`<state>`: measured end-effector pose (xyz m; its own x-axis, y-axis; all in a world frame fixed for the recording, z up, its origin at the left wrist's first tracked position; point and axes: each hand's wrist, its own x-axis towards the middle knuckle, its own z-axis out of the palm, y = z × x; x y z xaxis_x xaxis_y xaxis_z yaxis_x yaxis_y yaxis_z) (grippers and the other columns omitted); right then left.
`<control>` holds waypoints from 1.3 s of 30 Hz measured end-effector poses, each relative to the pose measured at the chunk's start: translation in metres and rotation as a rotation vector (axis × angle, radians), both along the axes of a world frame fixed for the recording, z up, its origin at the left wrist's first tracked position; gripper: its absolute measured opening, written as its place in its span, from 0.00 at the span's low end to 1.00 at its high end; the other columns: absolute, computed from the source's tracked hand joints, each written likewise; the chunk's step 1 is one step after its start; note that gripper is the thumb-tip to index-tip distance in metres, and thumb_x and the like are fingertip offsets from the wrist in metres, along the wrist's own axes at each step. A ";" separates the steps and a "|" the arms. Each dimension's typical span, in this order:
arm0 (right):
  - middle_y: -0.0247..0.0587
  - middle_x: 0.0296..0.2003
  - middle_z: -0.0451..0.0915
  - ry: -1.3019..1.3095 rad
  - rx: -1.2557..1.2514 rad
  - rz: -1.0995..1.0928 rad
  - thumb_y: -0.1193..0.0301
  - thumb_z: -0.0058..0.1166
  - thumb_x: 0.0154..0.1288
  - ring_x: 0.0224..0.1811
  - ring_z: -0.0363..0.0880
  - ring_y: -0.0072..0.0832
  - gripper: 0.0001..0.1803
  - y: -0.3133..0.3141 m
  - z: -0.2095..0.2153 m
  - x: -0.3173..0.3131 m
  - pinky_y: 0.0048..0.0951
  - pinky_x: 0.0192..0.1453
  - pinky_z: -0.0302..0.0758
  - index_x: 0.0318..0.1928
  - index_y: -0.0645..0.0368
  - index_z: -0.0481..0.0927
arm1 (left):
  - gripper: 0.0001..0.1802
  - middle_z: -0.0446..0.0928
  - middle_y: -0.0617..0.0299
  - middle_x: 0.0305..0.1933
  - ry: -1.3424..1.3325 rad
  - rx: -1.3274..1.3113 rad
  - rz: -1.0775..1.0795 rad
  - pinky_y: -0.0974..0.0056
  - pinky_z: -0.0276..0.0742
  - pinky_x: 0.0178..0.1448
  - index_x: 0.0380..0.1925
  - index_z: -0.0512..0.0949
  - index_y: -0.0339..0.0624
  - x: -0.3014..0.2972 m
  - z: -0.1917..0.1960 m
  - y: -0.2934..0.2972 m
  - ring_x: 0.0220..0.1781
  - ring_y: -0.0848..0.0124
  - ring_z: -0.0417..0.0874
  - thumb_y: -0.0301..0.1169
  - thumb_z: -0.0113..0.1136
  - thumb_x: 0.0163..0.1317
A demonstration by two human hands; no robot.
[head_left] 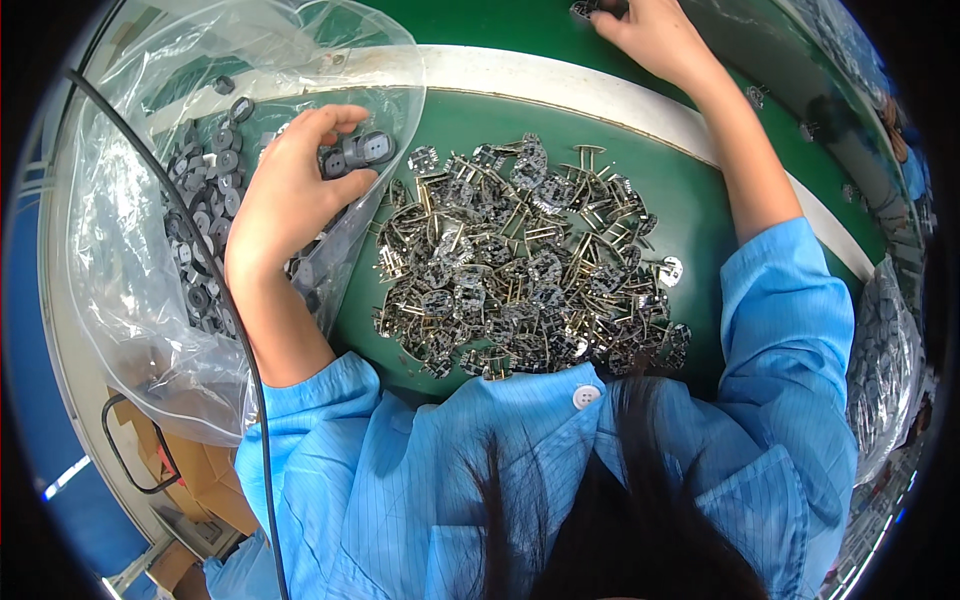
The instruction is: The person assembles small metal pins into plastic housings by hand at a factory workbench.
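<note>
My left hand [285, 195] is over the clear plastic bag at the left, its thumb and fingers curled around a few dark grey round plastic parts [372, 148]. Reaching far forward, my right hand [655, 38] is at the top edge on the green belt. Its fingertips close on a small dark part [582, 9], partly cut off by the picture's edge. Between my arms, close to my chest, lies a heap of small round circuit boards with metal pins [510, 270].
The clear bag [110, 250] holds many more grey round parts [205, 215]. A white rail [560, 100] curves between the green work surface and the belt, where spaced small parts [808, 130] lie. A black cable [215, 270] crosses the left side. Another plastic bag [885, 370] is at right.
</note>
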<state>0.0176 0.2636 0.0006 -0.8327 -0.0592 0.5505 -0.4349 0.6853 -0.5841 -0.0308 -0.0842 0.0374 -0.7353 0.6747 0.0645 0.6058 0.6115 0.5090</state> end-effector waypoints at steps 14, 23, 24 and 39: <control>0.49 0.27 0.82 -0.370 0.264 -0.138 0.67 0.55 0.60 0.32 0.82 0.44 0.11 -0.066 0.006 0.035 0.38 0.40 0.78 0.37 0.62 0.82 | 0.19 0.78 0.59 0.39 0.252 0.204 0.091 0.66 0.76 0.41 0.46 0.79 0.40 -0.004 -0.027 0.041 0.37 0.72 0.80 0.28 0.70 0.53; 0.40 0.33 0.80 -0.461 0.275 0.301 0.70 0.63 0.55 0.36 0.80 0.33 0.10 -0.057 0.018 0.026 0.34 0.43 0.76 0.37 0.61 0.83 | 0.18 0.81 0.57 0.39 0.003 0.476 0.002 0.70 0.82 0.37 0.43 0.81 0.38 0.004 -0.036 0.052 0.32 0.71 0.82 0.25 0.72 0.49; 0.40 0.33 0.80 -0.458 0.276 0.300 0.70 0.63 0.55 0.36 0.80 0.33 0.10 -0.059 0.022 0.023 0.34 0.43 0.76 0.37 0.61 0.83 | 0.18 0.81 0.57 0.39 0.006 0.477 0.001 0.70 0.82 0.37 0.43 0.81 0.38 0.004 -0.035 0.054 0.32 0.71 0.82 0.25 0.72 0.49; 0.40 0.30 0.80 -0.034 0.009 0.130 0.67 0.64 0.54 0.33 0.81 0.34 0.12 -0.098 0.006 0.008 0.33 0.38 0.76 0.35 0.61 0.82 | 0.18 0.79 0.58 0.30 0.137 0.367 -0.028 0.65 0.75 0.31 0.38 0.83 0.40 0.016 -0.027 0.062 0.26 0.68 0.77 0.30 0.76 0.45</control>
